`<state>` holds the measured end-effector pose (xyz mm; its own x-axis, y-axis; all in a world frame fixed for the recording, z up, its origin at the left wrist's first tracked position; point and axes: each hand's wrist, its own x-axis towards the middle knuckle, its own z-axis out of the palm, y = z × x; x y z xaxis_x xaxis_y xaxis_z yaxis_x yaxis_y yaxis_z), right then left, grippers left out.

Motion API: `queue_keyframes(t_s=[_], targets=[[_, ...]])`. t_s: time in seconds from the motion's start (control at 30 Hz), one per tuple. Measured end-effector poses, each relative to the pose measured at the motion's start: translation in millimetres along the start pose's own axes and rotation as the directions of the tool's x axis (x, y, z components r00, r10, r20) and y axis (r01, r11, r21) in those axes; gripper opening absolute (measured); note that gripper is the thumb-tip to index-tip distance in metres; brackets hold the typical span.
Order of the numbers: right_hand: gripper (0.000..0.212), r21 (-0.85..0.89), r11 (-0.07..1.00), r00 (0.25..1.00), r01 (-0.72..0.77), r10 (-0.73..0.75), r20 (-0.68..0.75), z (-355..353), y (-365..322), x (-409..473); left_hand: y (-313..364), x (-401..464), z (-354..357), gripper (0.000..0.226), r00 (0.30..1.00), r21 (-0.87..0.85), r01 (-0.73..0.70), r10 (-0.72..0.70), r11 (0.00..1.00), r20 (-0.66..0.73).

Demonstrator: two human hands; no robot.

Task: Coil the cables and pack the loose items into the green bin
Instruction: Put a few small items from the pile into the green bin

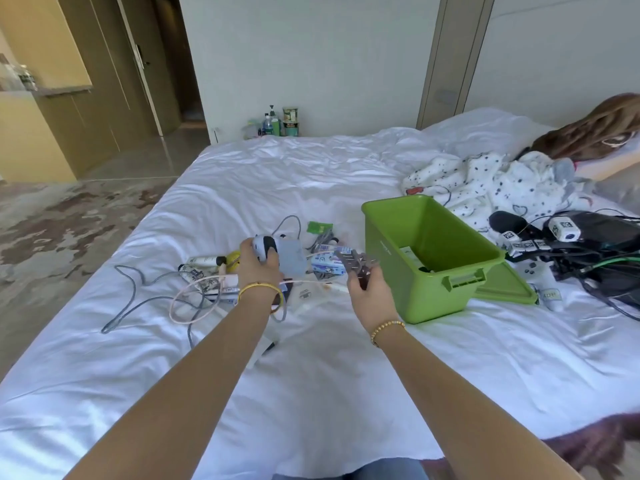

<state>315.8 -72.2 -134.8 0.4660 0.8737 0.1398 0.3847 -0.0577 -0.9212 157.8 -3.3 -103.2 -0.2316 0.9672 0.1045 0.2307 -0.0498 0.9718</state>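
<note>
Left hand (258, 268) wrapped around a white and black gadget (265, 247), right hand (369, 289) pinching a blurry dark item (356, 263), green bin (429, 254) just beside it on the right, grey cable (130, 299) loose on the bed (311, 375)

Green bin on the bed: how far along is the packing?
Barely started. The open green plastic bin holds only a few items. The left hand grips a white-and-black gadget; the right hand holds a blurred silvery item. The grey cable and pinkish-white cable lie uncoiled.
</note>
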Motion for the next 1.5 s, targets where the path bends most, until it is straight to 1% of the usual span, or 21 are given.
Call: queue_keyframes(t_s=[0.07, 0.17, 0.3, 0.37, 0.4, 0.47, 0.53, 0.63, 0.7, 0.73, 0.83, 0.93, 1.07, 1.13, 1.17, 1.2, 1.27, 1.33, 1.37, 1.43, 1.5], targets=[[0.014, 0.047, 0.999, 1.0, 0.006, -0.005, -0.011, -10.0, -6.1, 2.8, 12.1, -4.1, 9.5, 0.038, 0.997, -0.205, 0.063, -0.072, 0.977, -0.037], [0.015, 0.081, 0.996, 0.999, 0.027, -0.023, -0.047, -25.7, -15.1, 8.8, 31.6, -5.0, 25.2, 0.039, 0.982, -0.387, 0.142, -0.179, 0.911, -0.06], [0.021, 0.021, 0.993, 0.974, 0.119, -0.112, -0.197, -53.0, -30.7, 24.4, 58.3, -11.3, 58.2, 0.042, 0.977, -0.505, 0.202, -0.209, 0.839, 0.043], [0.036, -0.013, 0.994, 0.969, 0.107, -0.108, -0.221, -73.0, -36.0, 36.9, 69.2, -14.0, 79.6, 0.042, 0.975, -0.44, 0.221, -0.207, 0.87, 0.08], [0.04, -0.035, 0.996, 0.973, 0.086, -0.091, -0.213, -84.0, -36.2, 43.9, 74.5, -15.3, 90.1, 0.042, 0.974, -0.4, 0.227, -0.206, 0.888, 0.095], [0.038, -0.112, 0.992, 0.983, 0.049, -0.068, -0.173, -106.3, -30.3, 57.1, 83.3, -19.6, 112.6, 0.046, 0.968, -0.383, 0.241, -0.194, 0.892, 0.157], [0.035, -0.239, 0.971, 0.993, 0.02, -0.048, -0.112, -128.3, -20.8, 68.3, 89.6, -24.9, 136.6, 0.053, 0.956, -0.36, 0.233, -0.145, 0.903, 0.256], [0.045, -0.435, 0.899, 0.999, -0.045, 0.029, -0.044, -155.6, -6.9, 84.9, 99.3, -33.0, 169.0, 0.043, 0.915, -0.218, 0.117, -0.02, 0.969, 0.402], [0.045, -0.545, 0.835, 0.997, -0.075, 0.075, -0.022, -167.2, 0.1, 93.8, 103.1, -35.2, 188.6, 0.038, 0.878, -0.068, -0.017, 0.047, 0.998, 0.477], [0.043, -0.592, 0.802, 0.996, -0.079, 0.09, -0.012, -171.2, 3.2, 97.4, 102.9, -34.7, 198.0, 0.037, 0.86, 0.007, -0.064, 0.051, 0.998, 0.508], [0.03, -0.708, 0.702, 0.992, -0.074, 0.126, 0.022, -177.9, 11.3, 109.7, 97.2, -31.7, 222.8, 0.039, 0.824, 0.186, -0.112, -0.014, 0.976, 0.567], [0.026, -0.786, 0.618, 0.983, -0.035, 0.163, 0.084, -178.8, 14.1, 124.3, 91.1, -26.5, 242.8, 0.04, 0.782, 0.352, -0.195, -0.072, 0.915, 0.62], [0.024, -0.852, 0.524, 0.952, 0.01, 0.256, 0.168, -169.7, 17.6, 140.0, 91.2, -17.2, 255.5, 0.025, 0.683, 0.522, -0.336, -0.179, 0.784, 0.709], [0.023, -0.856, 0.516, 0.946, 0.014, 0.271, 0.179, -164.9, 21.5, 145.2, 91.8, -14.3, 259.2, 0.033, 0.611, 0.557, -0.457, -0.21, 0.694, 0.763], [0.022, -0.85, 0.527, 0.944, 0.014, 0.273, 0.185, -162.5, 23.9, 147.5, 90.8, -12.6, 260.3, 0.033, 0.584, 0.563, -0.515, -0.216, 0.646, 0.782], [0.023, -0.842, 0.539, 0.942, 0.016, 0.275, 0.193, -160.7, 25.6, 149.1, 90.1, -11.1, 260.2, 0.028, 0.571, 0.571, -0.537, -0.231, 0.621, 0.788], [0.026, -0.827, 0.562, 0.928, 0.023, 0.295, 0.226, -157.8, 28.6, 151.4, 87.2, -7.9, 259.7, 0.022, 0.575, 0.597, -0.556, -0.251, 0.578, 0.778], [0.03, -0.81, 0.585, 0.905, 0.039, 0.323, 0.277, -155.4, 32.5, 153.6, 83.5, -3.6, 258.2, 0.02, 0.601, 0.628, -0.594, -0.242, 0.503, 0.762], [0.03, -0.801, 0.597, 0.896, 0.051, 0.328, 0.301, -154.8, 33.4, 154.2, 81.1, -1.6, 257.8, 0.027, 0.611, 0.637, -0.619, -0.227, 0.46, 0.758], [0.032, -0.785, 0.615, 0.89, 0.069, 0.317, 0.327, -154.8, 31.4, 153.6, 80.1, -0.8, 254.1, 0.041, 0.624, 0.642, -0.623, -0.211, 0.447, 0.752], [0.036, -0.771, 0.631, 0.889, 0.088, 0.3, 0.346, -155.1, 26.4, 150.8, 82.7, 0.4, 249.4, 0.047, 0.622, 0.635, -0.643, -0.192, 0.428, 0.759]])
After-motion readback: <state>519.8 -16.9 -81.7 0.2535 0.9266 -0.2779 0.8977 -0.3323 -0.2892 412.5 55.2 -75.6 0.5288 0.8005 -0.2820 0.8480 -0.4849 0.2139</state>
